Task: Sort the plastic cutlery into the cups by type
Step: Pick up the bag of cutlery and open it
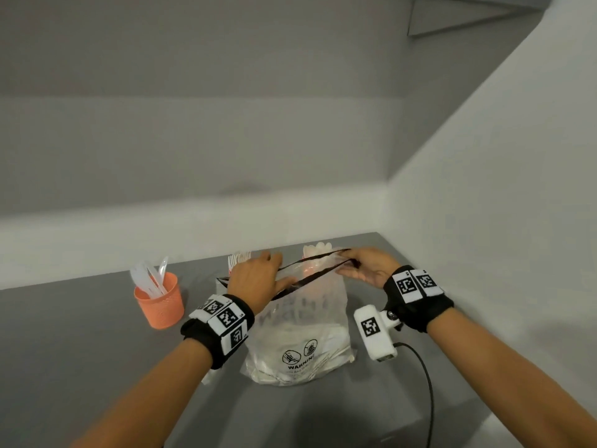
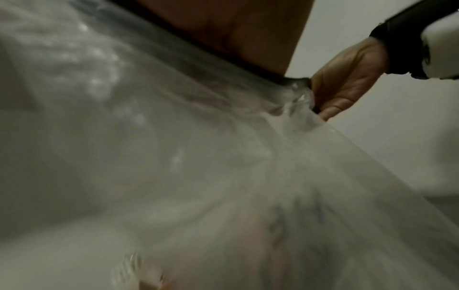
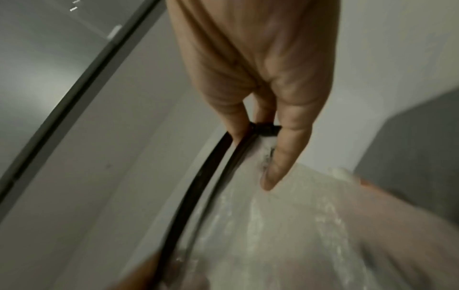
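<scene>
A grey table [image 1: 80,344] fills the corner where two pale walls meet, the back wall [image 1: 193,140] ahead and the side wall [image 1: 500,189] to the right. Soft, even light falls across them, and a grey ledge [image 1: 468,17] juts out overhead.

three orange cups: one [image 1: 159,300] at the left holding clear knives [image 1: 149,279], two more [image 1: 233,268] [image 1: 307,253] half hidden behind the bag. one clear plastic bag [image 1: 300,337] with a black zip strip. two hands [image 1: 255,276] [image 1: 368,266]. cutlery pieces are too blurred to count.
</scene>
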`<action>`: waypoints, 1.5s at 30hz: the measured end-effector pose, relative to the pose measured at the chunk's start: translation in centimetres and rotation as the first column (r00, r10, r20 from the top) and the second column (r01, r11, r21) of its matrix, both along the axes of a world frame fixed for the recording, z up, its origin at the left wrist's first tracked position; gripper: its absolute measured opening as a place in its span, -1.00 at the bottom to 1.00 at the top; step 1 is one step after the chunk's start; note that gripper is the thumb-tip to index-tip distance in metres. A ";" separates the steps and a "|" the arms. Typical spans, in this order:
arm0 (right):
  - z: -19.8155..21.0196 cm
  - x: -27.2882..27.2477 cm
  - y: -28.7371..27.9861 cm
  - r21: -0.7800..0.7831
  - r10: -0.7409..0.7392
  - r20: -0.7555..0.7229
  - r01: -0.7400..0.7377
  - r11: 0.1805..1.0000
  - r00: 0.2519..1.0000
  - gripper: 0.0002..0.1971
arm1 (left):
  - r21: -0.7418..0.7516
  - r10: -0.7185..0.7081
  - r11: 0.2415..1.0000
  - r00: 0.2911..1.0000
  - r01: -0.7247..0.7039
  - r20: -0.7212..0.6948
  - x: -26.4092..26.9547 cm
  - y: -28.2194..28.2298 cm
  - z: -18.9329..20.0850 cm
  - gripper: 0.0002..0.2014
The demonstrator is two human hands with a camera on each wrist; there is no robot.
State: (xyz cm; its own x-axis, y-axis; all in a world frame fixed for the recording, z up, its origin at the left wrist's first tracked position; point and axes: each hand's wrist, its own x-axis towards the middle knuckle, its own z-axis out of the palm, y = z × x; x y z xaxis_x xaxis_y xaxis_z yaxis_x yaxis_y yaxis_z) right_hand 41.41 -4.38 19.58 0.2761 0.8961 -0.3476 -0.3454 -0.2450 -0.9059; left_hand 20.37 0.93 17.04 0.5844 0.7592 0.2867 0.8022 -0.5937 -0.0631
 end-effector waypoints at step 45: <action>-11.0 0.6 -1.0 -0.353 0.587 0.091 -0.525 0.775 0.805 -0.70 | -0.719 0.981 0.055 0.097 0.693 0.169 -2.2 2.4 -8.7 -0.67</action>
State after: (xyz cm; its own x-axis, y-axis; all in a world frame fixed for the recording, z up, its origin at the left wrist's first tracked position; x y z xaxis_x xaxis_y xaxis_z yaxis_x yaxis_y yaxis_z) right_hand 42.02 -5.41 8.59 -0.1518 0.7739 -0.6149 0.1017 -0.6066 -0.7885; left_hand 18.15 3.31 8.30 0.3779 0.6688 -0.6402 -0.2887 0.7421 0.6049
